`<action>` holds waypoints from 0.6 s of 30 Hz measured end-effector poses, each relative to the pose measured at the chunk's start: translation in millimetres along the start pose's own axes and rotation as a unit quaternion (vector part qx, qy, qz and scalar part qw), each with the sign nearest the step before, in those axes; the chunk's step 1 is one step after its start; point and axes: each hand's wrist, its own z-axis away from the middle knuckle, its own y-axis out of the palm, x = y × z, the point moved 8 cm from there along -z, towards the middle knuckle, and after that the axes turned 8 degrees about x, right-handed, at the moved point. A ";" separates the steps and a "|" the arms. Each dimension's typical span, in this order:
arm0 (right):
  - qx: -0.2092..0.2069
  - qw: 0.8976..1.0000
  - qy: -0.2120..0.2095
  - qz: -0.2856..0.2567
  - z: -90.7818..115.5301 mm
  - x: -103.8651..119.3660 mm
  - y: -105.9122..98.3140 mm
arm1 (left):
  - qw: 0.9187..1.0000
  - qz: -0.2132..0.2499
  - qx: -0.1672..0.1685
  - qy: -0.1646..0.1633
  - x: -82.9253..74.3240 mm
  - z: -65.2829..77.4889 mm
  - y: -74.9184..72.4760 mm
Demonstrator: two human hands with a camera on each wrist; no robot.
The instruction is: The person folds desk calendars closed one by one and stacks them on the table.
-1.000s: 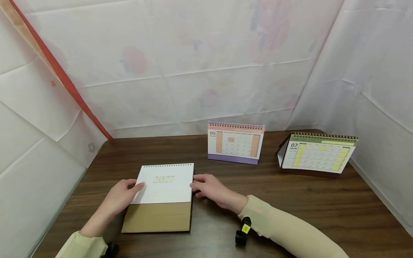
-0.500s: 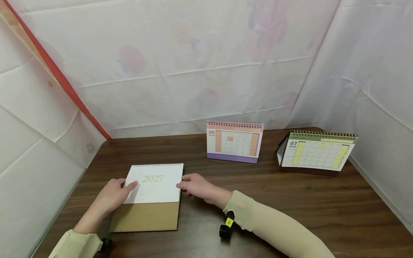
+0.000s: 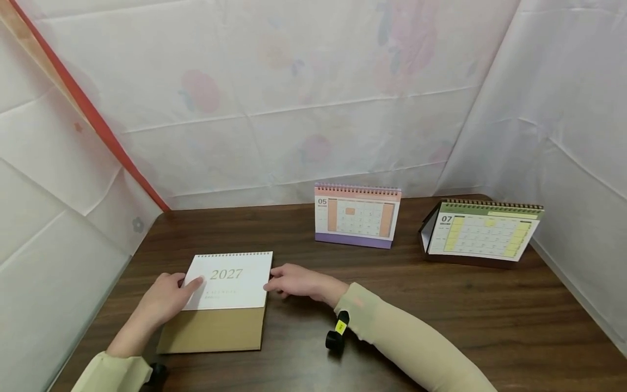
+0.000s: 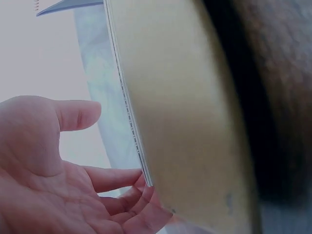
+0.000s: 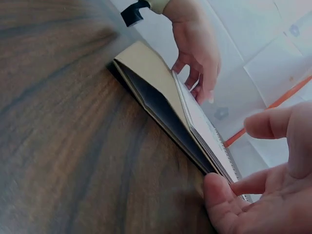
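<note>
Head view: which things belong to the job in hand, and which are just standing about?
Likely part of the job:
- 2027 desk calendar, between the hands
- left hand, at its left edge
- right hand, at its right edge

Apparently just standing about, untouched:
- 05 desk calendar with the purple base
- 07 desk calendar with the green header

Back from the right hand, past the wrist, starts a pale yellow-beige sleeve – loose creased cuff, faint pinkish patch – with a small black device below, yellow label on it; behind the left hand, a matching sleeve and another black device
</note>
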 end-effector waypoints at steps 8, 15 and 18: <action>0.026 1.000 -0.003 -0.005 -0.9 -1.0 0.4 | 1.000 -0.014 -0.014 0.009 -3.6 0.2 -0.7; 0.017 0.999 0.005 -0.027 3.4 -2.6 -2.1 | 0.997 -0.019 -0.065 0.035 -18.3 4.6 -11.8; 0.003 0.999 -0.009 -0.050 5.7 0.1 -7.2 | 0.995 -0.008 -0.088 0.051 -30.0 6.2 -17.1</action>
